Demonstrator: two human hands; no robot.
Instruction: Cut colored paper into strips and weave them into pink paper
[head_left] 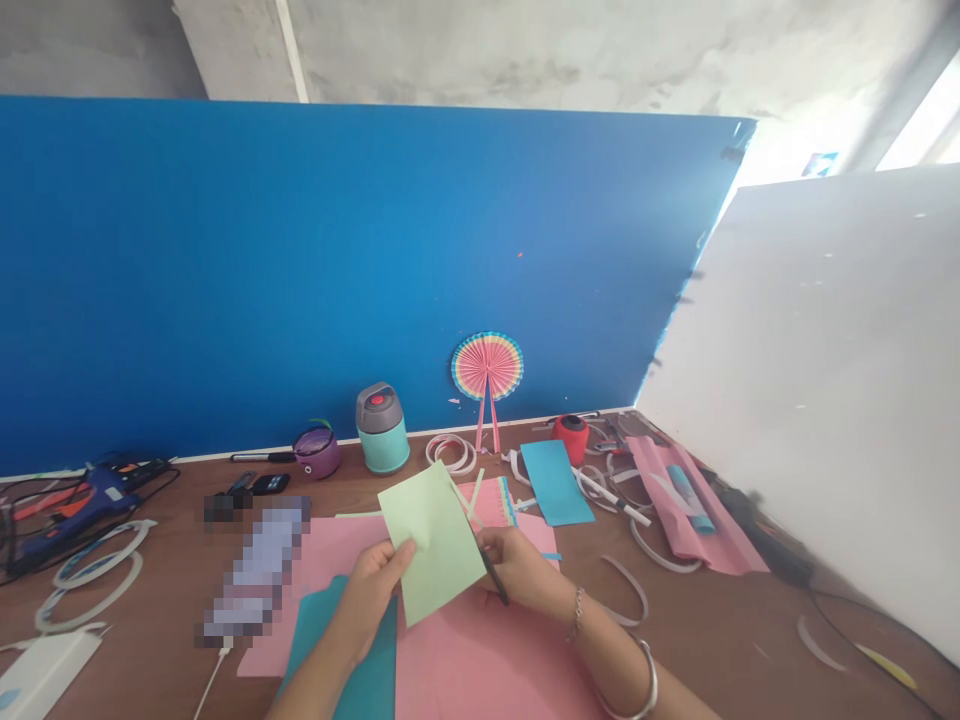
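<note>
A pale green sheet of paper [435, 545] is held up, tilted, above the table. My left hand [379, 580] pinches its left edge, thumb on the front. At the sheet's right edge, my right hand [517, 570] is closed around black-handled scissors [493, 575], whose blades are mostly hidden by the paper and fingers. A narrow pale green strip [474, 500] stands off the sheet's upper right edge. Beneath lie pink paper [480, 660] and a teal sheet [360, 660]. Behind the hands is a pleated pink piece [491, 500] with a coloured edge.
A round folded paper fan [487, 368] stands against the blue partition [300, 250]. Along the back are a mint-and-grey container [382, 430], purple pot [316, 452] and red round object [571, 440]. A glue gun [97, 500] lies left, a blue sheet [556, 482] right, paper strips [637, 590] nearby.
</note>
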